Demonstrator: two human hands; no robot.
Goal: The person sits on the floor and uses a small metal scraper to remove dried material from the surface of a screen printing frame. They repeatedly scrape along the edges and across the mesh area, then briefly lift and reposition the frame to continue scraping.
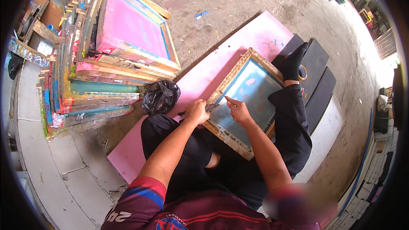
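Observation:
A wooden screen-printing frame (249, 55) with blue-grey mesh lies tilted between my legs, its left rail near my hands. My left hand (197, 112) is closed around a dark tool (211, 107), perhaps pliers, whose end rests at that rail. Over the mesh near the same rail, my right hand (239, 111) is closed in a pinch on something thin (225, 96), too small to name. Its fingertips are close to the dark tool, a short gap apart. Whether my right hand touches the mesh cannot be made out.
Left of me stands a tall stack of wooden screen frames (128, 66), the top one with pink mesh. A crumpled black plastic bag (160, 96) sits beside it. Under me lie a pink board (204, 74) and dark panels (321, 100), with a tape roll (302, 72) by my foot.

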